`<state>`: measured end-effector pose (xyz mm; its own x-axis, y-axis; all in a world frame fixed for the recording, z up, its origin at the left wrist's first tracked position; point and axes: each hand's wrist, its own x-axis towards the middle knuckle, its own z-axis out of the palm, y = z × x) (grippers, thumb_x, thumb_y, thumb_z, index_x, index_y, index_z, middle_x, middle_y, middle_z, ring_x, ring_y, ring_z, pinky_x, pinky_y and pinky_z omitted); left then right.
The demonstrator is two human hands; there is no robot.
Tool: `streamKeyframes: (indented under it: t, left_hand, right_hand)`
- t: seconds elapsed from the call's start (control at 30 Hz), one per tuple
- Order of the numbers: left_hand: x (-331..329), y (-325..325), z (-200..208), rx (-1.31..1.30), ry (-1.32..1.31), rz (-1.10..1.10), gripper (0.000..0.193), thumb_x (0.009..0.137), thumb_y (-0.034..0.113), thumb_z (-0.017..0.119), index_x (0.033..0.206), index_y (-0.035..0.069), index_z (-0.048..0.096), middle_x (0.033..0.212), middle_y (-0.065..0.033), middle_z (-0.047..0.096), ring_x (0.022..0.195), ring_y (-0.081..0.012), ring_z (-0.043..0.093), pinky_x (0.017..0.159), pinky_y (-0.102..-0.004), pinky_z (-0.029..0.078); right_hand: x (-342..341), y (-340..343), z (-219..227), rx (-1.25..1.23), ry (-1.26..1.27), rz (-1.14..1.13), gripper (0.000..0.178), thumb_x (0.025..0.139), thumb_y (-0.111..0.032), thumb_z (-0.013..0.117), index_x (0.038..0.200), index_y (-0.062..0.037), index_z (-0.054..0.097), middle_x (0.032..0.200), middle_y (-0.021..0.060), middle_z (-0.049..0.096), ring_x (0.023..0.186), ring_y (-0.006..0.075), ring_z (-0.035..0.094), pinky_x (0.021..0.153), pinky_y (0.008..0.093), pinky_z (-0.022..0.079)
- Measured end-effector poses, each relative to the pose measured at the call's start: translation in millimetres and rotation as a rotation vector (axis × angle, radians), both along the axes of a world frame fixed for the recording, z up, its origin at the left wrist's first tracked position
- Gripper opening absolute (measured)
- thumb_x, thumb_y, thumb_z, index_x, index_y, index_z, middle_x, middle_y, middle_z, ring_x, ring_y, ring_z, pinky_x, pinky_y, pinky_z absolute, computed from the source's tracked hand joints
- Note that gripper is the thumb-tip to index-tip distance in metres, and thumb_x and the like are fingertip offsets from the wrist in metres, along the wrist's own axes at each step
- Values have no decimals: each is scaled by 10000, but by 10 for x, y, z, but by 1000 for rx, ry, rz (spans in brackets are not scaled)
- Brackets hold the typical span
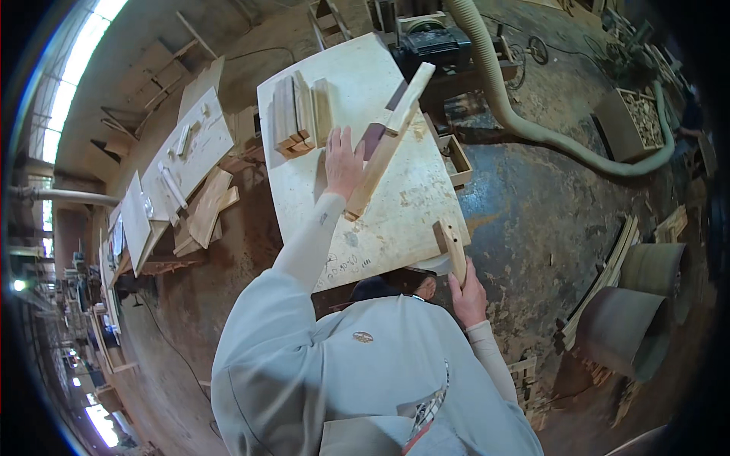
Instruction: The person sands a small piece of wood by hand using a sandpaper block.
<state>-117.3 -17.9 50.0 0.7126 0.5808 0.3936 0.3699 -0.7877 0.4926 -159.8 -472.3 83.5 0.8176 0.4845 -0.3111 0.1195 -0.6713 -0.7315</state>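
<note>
My left hand [344, 161] lies over the worktable, fingers stretched out, beside a long wooden strip [372, 178] that runs diagonally across the board. A dark purplish band [372, 139] shows along that strip, just past my fingertips. Close by on the left stand several wooden blocks [289, 114] grouped together, with a paler block [322, 102] at their right side. At the table's near right corner, my right hand [469, 295] is closed round the lower end of a short wooden piece [454, 251], which is tilted up and has small dark spots near its top.
The pale worktable [304, 228] has pencil marks near its front edge. Beyond it sit a dark motor [437, 47] and a thick ribbed hose [494, 91]. An open wooden drawer [458, 161] juts from the right side. Large curved sheets [623, 327] stand at far right.
</note>
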Motion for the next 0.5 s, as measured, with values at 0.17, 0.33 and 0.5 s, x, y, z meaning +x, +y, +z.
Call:
streamKeyframes:
  t: [0.17,0.33,0.5]
  left_hand:
    - [141,415,-486,32,130,230,498,1065,228,674,1500,-5,603,1531,-319,562,1414,-489,570,1161,-540,500]
    - [343,724,-632,-102,57,214,487,1003,92,680,1482,19,634,1510,-319,572,1404,-479,581,1167,-523,501]
    - [405,360,-435,-190,-168,24,547,962,-7,635,1506,44,617,1618,-312,511,1447,-491,560,1183,-490,513]
  right_hand:
    - [-290,-263,-54,-38,-8,-29,661,1093,-333,669,1637,-18,463,1371,329,706,1224,518,703,989,549,580]
    - [-314,-173,-57,-25,-61,-72,651,1095,-334,665,1641,-40,466,1332,322,726,1196,516,717,983,554,582]
    - [-274,-171,-82,-86,-81,-74,649,1081,-327,673,1652,-94,470,1280,302,752,1164,509,731,969,564,583]
